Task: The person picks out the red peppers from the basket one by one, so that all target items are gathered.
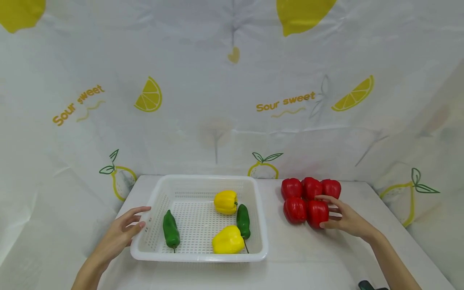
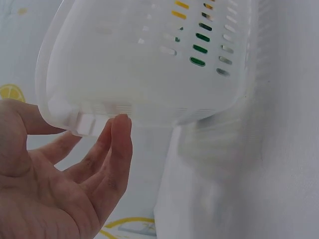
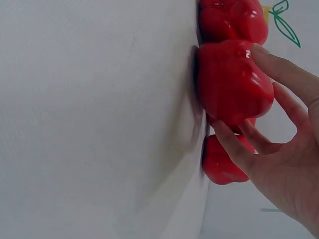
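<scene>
At the left side of a white plastic basket [image 1: 199,257], my left hand [image 1: 121,229] holds the rim, its fingertips [image 2: 121,127] against the outer wall. Two yellow bell peppers [image 1: 227,240] and two long green peppers [image 1: 171,230] lie inside the basket. On the right, my right hand [image 1: 348,219] grips the front right red bell pepper [image 1: 317,214], thumb on one side and fingers on the other. This pepper [image 3: 232,82] sits on the table, close beside several other red bell peppers [image 1: 295,210] grouped in two rows.
The white table [image 1: 301,257] backs onto a white sheet [image 1: 217,133] printed with lemons and lettering. A small dark object [image 1: 366,285] shows at the bottom edge near my right forearm.
</scene>
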### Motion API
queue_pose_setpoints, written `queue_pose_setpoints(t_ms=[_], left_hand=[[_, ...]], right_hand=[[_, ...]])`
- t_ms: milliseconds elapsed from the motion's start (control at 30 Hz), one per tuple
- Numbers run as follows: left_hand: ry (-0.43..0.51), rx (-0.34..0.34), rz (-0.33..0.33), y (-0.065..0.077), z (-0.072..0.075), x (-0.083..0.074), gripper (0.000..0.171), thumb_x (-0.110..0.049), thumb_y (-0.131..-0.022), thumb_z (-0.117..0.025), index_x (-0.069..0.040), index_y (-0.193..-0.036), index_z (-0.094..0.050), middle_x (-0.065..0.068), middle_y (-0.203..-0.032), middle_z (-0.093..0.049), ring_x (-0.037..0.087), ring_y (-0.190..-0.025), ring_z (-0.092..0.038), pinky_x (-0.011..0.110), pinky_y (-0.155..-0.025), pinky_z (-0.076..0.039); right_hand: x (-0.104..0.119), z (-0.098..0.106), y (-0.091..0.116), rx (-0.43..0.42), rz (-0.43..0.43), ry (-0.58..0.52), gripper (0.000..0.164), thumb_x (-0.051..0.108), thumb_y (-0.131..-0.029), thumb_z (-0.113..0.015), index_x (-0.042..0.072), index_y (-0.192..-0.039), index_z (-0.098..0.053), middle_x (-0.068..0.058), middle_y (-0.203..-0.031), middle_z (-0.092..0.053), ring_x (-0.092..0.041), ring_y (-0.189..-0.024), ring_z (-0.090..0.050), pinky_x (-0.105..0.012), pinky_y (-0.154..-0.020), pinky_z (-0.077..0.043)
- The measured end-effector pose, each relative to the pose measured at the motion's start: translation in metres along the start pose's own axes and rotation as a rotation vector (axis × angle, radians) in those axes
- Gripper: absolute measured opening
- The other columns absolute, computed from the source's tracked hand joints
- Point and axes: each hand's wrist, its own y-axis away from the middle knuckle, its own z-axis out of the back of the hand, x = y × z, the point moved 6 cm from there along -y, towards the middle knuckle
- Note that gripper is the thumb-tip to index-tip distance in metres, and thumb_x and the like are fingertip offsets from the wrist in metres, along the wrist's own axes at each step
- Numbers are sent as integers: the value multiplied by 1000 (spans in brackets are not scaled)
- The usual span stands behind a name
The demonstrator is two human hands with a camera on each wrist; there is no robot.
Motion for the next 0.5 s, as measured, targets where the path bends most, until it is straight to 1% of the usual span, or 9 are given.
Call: queue_pose_setpoints(t_ms=[233, 367, 500], left_hand=[[49, 22, -3, 0, 0, -3, 56, -27, -110, -65, -13, -161, -48, 24, -146, -55, 5, -102, -69, 38, -74, -63], [28, 19, 5, 0, -1, -3, 56, -29, -110, -65, -15, -162, -48, 24, -149, -54, 5, -103, -68, 37, -73, -62], [7, 5, 9, 0, -2, -4, 55, -28, -110, -65, -15, -161, -49, 24, -146, -55, 6, -102, -68, 36, -73, -61]], right_hand=[[1, 1, 0, -7, 16, 10, 86, 11, -83, -91, 1, -155, -44, -33, -150, -47, -53, -132, -53, -27, -83, -63], [0, 0, 2, -11, 12, 8, 85, 10, -83, -90, 0, -154, -44, -32, -149, -48, -49, -131, -54, -27, -83, -63], [4, 3, 6, -34, 13, 37, 83, 10, -85, -89, 0, -154, -44, -32, -149, -48, -50, -130, -54, -27, -83, -63]])
